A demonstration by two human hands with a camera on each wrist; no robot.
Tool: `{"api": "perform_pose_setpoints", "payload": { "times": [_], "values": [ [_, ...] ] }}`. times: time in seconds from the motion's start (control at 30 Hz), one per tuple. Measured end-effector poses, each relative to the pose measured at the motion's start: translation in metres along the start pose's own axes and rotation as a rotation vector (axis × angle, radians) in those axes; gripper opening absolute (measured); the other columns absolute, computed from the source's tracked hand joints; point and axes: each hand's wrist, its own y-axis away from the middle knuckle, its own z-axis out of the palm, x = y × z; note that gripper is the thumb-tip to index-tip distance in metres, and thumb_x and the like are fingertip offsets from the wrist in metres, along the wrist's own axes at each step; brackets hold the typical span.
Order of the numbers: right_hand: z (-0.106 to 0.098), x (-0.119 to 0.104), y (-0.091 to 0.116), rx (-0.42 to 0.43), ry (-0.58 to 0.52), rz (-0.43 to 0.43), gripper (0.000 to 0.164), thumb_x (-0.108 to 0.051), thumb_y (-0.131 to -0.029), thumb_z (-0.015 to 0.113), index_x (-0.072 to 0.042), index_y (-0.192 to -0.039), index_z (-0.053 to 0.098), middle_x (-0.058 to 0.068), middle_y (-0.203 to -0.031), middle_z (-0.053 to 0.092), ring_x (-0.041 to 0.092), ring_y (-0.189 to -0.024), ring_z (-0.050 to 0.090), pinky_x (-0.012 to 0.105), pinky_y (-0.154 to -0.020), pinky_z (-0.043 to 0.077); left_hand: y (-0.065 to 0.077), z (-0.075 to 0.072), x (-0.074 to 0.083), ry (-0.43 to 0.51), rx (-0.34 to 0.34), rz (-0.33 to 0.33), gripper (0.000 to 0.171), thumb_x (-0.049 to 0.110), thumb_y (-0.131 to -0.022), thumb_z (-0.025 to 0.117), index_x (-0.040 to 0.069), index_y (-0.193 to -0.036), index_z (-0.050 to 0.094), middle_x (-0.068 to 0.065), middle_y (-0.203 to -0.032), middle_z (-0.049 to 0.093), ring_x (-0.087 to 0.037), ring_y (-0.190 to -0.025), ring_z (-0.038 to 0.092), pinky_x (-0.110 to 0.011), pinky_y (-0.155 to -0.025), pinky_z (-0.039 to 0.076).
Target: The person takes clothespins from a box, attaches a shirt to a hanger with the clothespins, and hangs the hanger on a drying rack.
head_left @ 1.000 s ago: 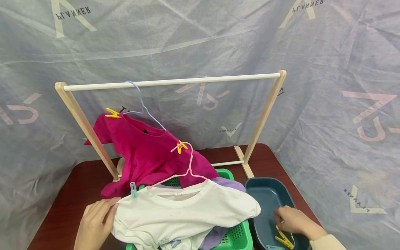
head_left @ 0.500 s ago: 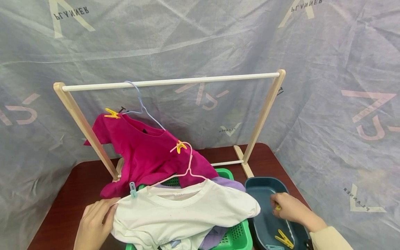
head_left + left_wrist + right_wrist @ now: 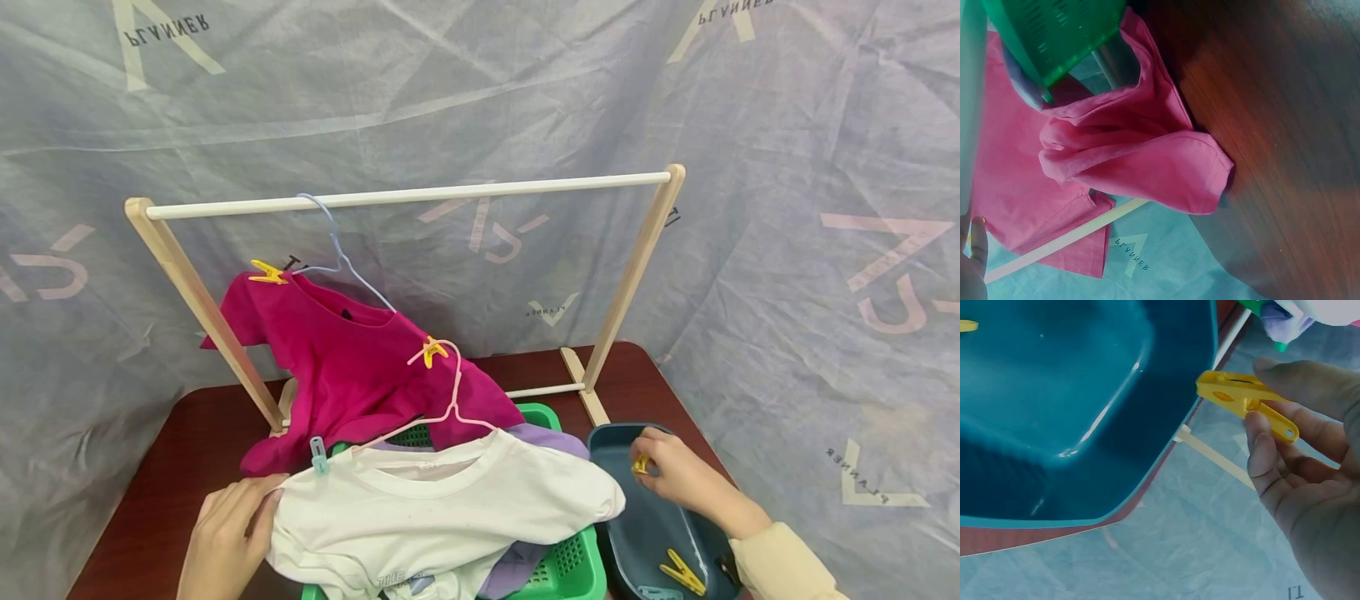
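Observation:
A white T-shirt lies over the green basket, a pink hanger in its neck. One light-blue clothespin clips the shirt's left shoulder to the hanger. My left hand pinches the end of the left sleeve. Over the dark-blue tub, my right hand holds a yellow clothespin between thumb and fingers, as the right wrist view shows closely. Another yellow clothespin and a light-blue one lie in the tub.
Behind the basket stands a drying rack with wooden legs. A magenta T-shirt hangs from its rail on a blue hanger, with two yellow clothespins on its shoulders. Purple cloth lies under the white shirt. A grey curtain closes off the back.
My right hand has risen from the tub's lower part towards its far end, now with a yellow clothespin in its fingers. The left hand stays at the sleeve.

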Motion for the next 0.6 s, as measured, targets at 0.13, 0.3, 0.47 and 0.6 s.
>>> {"api": "perform_pose_setpoints", "payload": {
  "times": [0.13, 0.3, 0.47, 0.6],
  "values": [
    [-0.002, -0.004, -0.006, 0.077, 0.001, -0.048, 0.022, 0.001, -0.066, 0.075, -0.009, -0.082, 0.063, 0.001, -0.081, 0.052, 0.011, -0.069, 0.056, 0.021, -0.057, 0.048, 0.000, 0.000, 0.000, 0.002, 0.001, 0.000, 0.043, 0.037, -0.095, 0.042, 0.003, -0.087, 0.068, -0.004, -0.075, 0.064, -0.018, -0.068, 0.051, -0.023, -0.075, 0.032],
    [-0.004, -0.009, -0.016, 0.223, 0.049, -0.139, 0.031, 0.004, -0.061, 0.077, -0.005, -0.087, 0.062, 0.002, -0.082, 0.054, 0.010, -0.066, 0.055, 0.020, -0.056, 0.047, 0.000, 0.000, -0.001, 0.003, -0.004, -0.003, 0.043, 0.037, -0.095, 0.042, 0.003, -0.087, 0.068, -0.004, -0.076, 0.064, -0.017, -0.067, 0.051, -0.024, -0.075, 0.032],
    [-0.007, -0.015, -0.027, 0.316, 0.057, -0.192, 0.039, 0.005, -0.058, 0.079, -0.005, -0.091, 0.061, 0.002, -0.081, 0.057, 0.010, -0.065, 0.056, 0.021, -0.055, 0.047, 0.000, 0.000, 0.000, -0.001, -0.015, -0.019, 0.043, 0.038, -0.095, 0.042, 0.004, -0.088, 0.068, -0.004, -0.076, 0.064, -0.016, -0.067, 0.051, -0.024, -0.074, 0.032],
    [-0.010, -0.023, -0.035, 0.328, 0.036, -0.215, 0.038, 0.002, -0.060, 0.079, -0.003, -0.093, 0.061, 0.004, -0.083, 0.061, 0.011, -0.065, 0.059, 0.022, -0.056, 0.049, 0.000, 0.000, 0.000, 0.001, -0.019, -0.024, 0.043, 0.038, -0.095, 0.041, 0.004, -0.088, 0.068, -0.004, -0.076, 0.064, -0.016, -0.067, 0.051, -0.027, -0.073, 0.032]
  ]
}}
